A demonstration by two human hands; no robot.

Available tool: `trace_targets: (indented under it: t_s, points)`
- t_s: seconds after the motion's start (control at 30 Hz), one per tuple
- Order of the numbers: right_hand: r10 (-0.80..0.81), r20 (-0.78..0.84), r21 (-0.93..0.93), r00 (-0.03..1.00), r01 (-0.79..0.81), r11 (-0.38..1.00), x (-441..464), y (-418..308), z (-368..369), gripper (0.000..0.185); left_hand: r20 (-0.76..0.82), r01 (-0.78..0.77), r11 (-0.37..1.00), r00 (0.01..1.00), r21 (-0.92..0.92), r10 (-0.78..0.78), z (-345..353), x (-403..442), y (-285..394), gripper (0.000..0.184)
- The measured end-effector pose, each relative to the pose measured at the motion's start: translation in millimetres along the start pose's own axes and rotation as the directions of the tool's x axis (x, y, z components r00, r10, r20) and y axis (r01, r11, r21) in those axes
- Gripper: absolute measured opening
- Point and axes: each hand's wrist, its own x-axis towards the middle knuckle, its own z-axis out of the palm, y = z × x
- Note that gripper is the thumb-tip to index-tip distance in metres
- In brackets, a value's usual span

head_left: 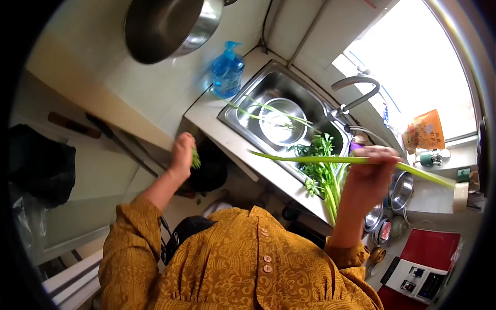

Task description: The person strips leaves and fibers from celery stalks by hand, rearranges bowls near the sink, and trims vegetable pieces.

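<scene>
Stalk (305,159), long, slim, bright green and bare of leaf along the part seen, is held crosswise above the front edge of the white counter (227,137). It is gripped near its middle by the right hand (374,161), the fingers being closed around it; the hand is blurred, and the exact placing of the thumb cannot be told. A small feathery green tuft (195,158) protrudes from the left hand (181,152), whose fingers are curled in; how firmly it is pinched cannot be told.

The step in hand is judged to be the keeping apart of stalk and leaf. For this to be done well, light pressure should be applied near the stalk's middle, so that it is neither crushed nor snapped. The long free ends should be kept clear of the curved metal tap (356,80). The tuft should be kept gathered in the palm, so that leaf is not scattered.

As to pose, the right forearm is raised beside the leafy green bunch (326,175), which lies at the near corner of the rectangular steel sink (279,82). The left forearm is extended forward from a mustard-brown patterned sleeve (137,227), the hand being placed beyond the counter's left end.
</scene>
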Motion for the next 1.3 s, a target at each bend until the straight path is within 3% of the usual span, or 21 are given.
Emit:
trace_targets:
  t_s: [0.03,0.07,0.17,0.23,0.3,0.33,0.4,0.47,0.5,0.53,0.6,0.63,0.73,0.8,0.87,0.9,0.93,1.0,1.07,1.13,1.3]
  points:
    - [-0.008,0.046,0.008,0.999,0.008,1.0,10,-17,-5,0.029,-0.116,0.153,0.943,0.974,-0.294,-0.194,-14,9,-7,0.018]
    - [-0.028,0.087,0.019,0.996,0.027,0.999,17,-30,-9,0.029,-0.124,0.175,0.955,0.97,-0.241,-0.209,-34,15,-16,0.018]
    - [0.046,0.037,-0.122,0.998,-0.041,0.992,18,-30,-15,0.029,-0.005,0.066,0.996,0.998,-0.053,-0.067,-46,13,-45,0.02]
    - [0.079,-0.028,-0.203,0.996,-0.083,0.976,4,-15,-18,0.03,0.28,-0.142,0.921,0.959,0.364,0.037,-55,25,-80,0.029]
    - [0.085,-0.123,-0.267,0.989,-0.116,0.957,-8,1,-24,0.03,0.324,-0.16,0.849,0.946,0.503,-0.013,-62,26,-93,0.034]
    - [0.093,-0.178,-0.235,0.98,-0.134,0.963,-12,8,-28,0.03,0.363,-0.186,0.753,0.929,0.631,-0.074,-60,19,-88,0.041]
    - [0.145,-0.242,-0.362,0.959,-0.229,0.904,-19,19,-33,0.03,0.398,-0.27,0.438,0.888,0.857,-0.231,-56,5,-71,0.083]
    - [0.2,-0.242,-0.442,0.95,-0.291,0.848,-23,30,-37,0.03,0.335,-0.344,0.046,0.86,0.938,-0.384,-29,-13,-21,0.096]
    - [0.28,-0.278,-0.414,0.919,-0.378,0.828,-25,35,-44,0.03,0.446,-0.469,-0.099,0.874,0.877,-0.191,-21,-16,-22,0.078]
    - [0.361,-0.314,-0.378,0.878,-0.464,0.801,-27,42,-52,0.03,0.47,-0.493,-0.105,0.863,0.864,-0.184,-4,-10,-10,0.078]
    - [0.453,-0.287,-0.38,0.844,-0.535,0.755,-39,57,-57,0.029,0.717,-0.71,0.302,0.689,0.637,0.108,36,-6,23,0.053]
    - [0.505,-0.286,-0.352,0.815,-0.579,0.735,-45,64,-60,0.028,0.718,-0.771,0.403,0.623,0.493,0.312,67,-22,56,0.034]
    - [0.646,-0.302,-0.152,0.701,-0.704,0.694,-63,81,-66,0.026,0.793,-0.928,0.302,0.349,0.219,0.498,137,-57,110,0.046]
    - [0.636,-0.255,-0.106,0.729,-0.674,0.731,-64,85,-71,0.025,0.874,-0.688,0.707,0.434,0.165,0.218,170,-72,100,0.045]
    - [0.637,-0.244,-0.081,0.732,-0.669,0.738,-63,84,-87,0.029,0.893,-0.576,0.791,0.441,0.206,0.088,195,-75,82,0.042]
    - [0.703,-0.237,-0.107,0.671,-0.737,0.667,-62,78,-102,0.035,0.888,-0.599,0.783,0.436,0.169,0.142,205,-72,77,0.037]
    - [0.69,-0.25,-0.091,0.679,-0.726,0.682,-64,73,-115,0.035,0.89,-0.464,0.856,0.455,0.226,0.012,214,-67,77,0.028]
    - [0.719,-0.275,-0.259,0.639,-0.769,0.584,-74,62,-139,0.039,0.877,-0.561,0.789,0.476,0.249,0.061,228,-45,67,0.022]
    - [0.653,-0.387,-0.425,0.651,-0.754,0.5,-91,43,-165,0.036,0.828,-0.726,0.6,0.532,0.336,0.179,241,-17,56,0.018]
    - [0.623,-0.477,-0.316,0.62,-0.782,0.537,-119,24,-199,0.032,0.798,-0.807,0.437,0.539,0.398,0.27,256,7,54,0.017]
    - [0.359,-0.716,-0.409,0.599,-0.777,0.48,-183,-44,-261,0.022,0.787,-0.854,0.04,0.496,0.519,0.369,282,73,20,0.015]
